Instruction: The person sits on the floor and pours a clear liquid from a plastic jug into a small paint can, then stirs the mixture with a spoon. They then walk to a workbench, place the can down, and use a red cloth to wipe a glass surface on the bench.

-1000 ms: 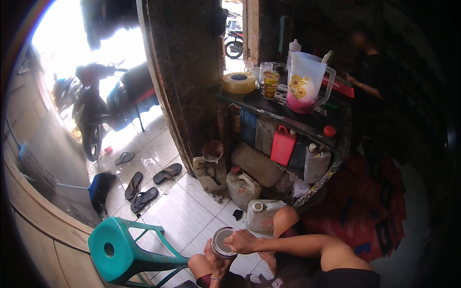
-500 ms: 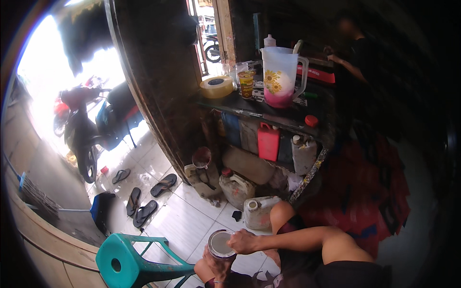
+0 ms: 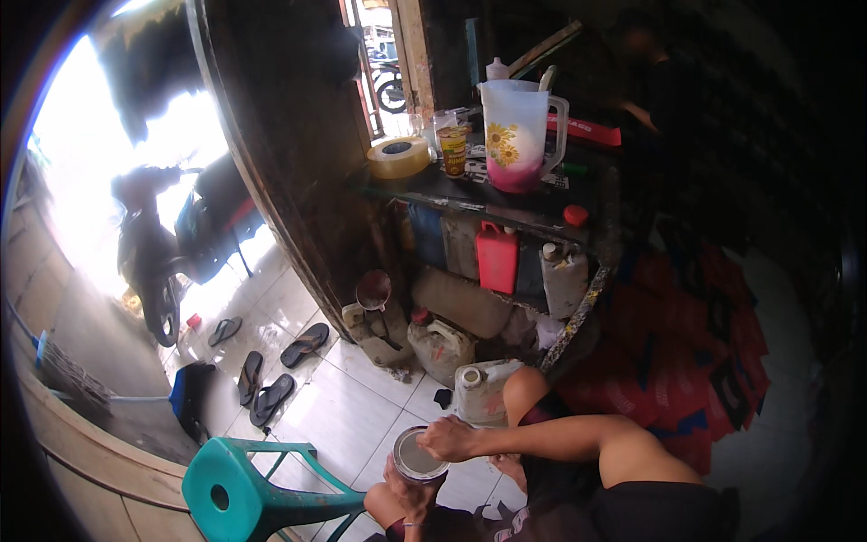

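— Where the round tin point(image 3: 411, 462) is concerned, what place does it have?

— It is near, beside the left knee point(image 3: 383, 506) and above the tiled floor point(image 3: 348, 397), its grey top facing up.

— And the hands?

— The left hand point(image 3: 411, 493) grasps it, fingers wrapped round its side. The right hand point(image 3: 449, 440) is over the top with its fingers clenched; whether they pinch anything cannot be told.

— What is around them?

— A green stool point(image 3: 257, 497) to the left, a pale jerrycan point(image 3: 486, 397) just beyond the tin, and dark sandals point(image 3: 273, 398) farther left.

— And at the far side?

— A dark table point(image 3: 429, 192) bears a flowered pitcher point(image 3: 524, 113) with pink liquid point(image 3: 513, 177) in it. Left of that are a yellow cup point(image 3: 452, 149) and a roll of tape point(image 3: 388, 165). Under the tabletop is a red jerrycan point(image 3: 497, 257). Red sheets point(image 3: 664, 352) cover floor to the right, and another person point(image 3: 664, 99) is beyond, in shadow.
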### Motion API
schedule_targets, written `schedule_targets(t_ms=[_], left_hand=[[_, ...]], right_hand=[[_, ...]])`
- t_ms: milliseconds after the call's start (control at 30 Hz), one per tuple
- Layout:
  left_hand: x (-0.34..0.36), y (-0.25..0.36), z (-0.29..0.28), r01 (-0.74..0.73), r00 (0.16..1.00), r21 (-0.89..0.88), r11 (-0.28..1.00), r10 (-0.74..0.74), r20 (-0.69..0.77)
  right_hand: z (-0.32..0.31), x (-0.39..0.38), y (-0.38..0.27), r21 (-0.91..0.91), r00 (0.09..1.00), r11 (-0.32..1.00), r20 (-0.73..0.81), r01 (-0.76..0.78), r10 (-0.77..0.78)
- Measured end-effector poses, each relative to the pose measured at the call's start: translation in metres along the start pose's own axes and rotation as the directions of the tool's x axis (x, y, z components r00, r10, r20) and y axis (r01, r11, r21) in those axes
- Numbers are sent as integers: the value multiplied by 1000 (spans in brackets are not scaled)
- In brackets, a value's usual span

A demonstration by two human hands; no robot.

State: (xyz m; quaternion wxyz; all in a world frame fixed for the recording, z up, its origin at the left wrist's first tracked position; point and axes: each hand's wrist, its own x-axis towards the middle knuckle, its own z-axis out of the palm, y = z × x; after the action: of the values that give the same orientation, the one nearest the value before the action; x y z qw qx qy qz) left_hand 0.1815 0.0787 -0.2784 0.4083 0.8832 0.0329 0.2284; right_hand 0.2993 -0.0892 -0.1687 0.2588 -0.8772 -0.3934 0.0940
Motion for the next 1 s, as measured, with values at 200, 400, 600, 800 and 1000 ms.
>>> schedule_targets(t_ms=[200, 400, 600, 800, 1000], left_hand=[[-1, -14, -10, -81, 996, 141, 987, 87, -34], [15, 11, -10, -71, 987, 29, 997, 74, -142], [24, 12, -13, -119, 963, 111, 987, 141, -228], [21, 8, -8, -106, 970, 142, 984, 134, -201], [19, 4, -10, -86, 979, 157, 984, 112, -171]], right_hand=[[-5, -4, -11, 33, 994, 998, 91, 54, -57], [-8, -20, -10, -25, 999, 1000, 53, 6, -4], [-10, -16, -17, 19, 994, 997, -76, -73, 74], [-8, -13, -17, -30, 998, 998, -28, -57, 56], [-4, -11, -21, -37, 996, 996, -52, -80, 78]])
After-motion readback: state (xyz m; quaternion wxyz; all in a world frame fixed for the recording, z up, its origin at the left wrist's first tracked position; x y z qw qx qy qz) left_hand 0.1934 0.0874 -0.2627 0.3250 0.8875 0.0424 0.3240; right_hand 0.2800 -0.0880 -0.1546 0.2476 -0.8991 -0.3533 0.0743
